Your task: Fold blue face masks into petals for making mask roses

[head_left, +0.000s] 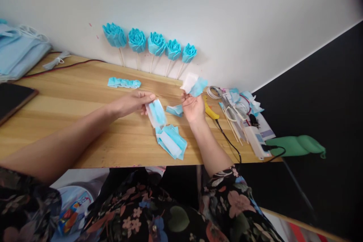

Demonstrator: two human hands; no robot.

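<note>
My left hand (133,103) pinches a folded blue and white mask piece (156,113) just above the wooden table (70,109). My right hand (193,106) is raised, holding a small white and blue folded piece (193,84) between its fingers. Below both hands lies a pile of cut blue mask pieces (171,141). One small blue scrap (175,110) rests between the hands. Several blue roses on sticks (157,44) lean against the white wall.
A folded blue strip (124,82) lies farther back. At the right are a yellow glue gun (210,110), scissors (231,110), sticks and a white power strip (256,141). A stack of blue masks (17,51) and a dark tablet (13,98) sit at left.
</note>
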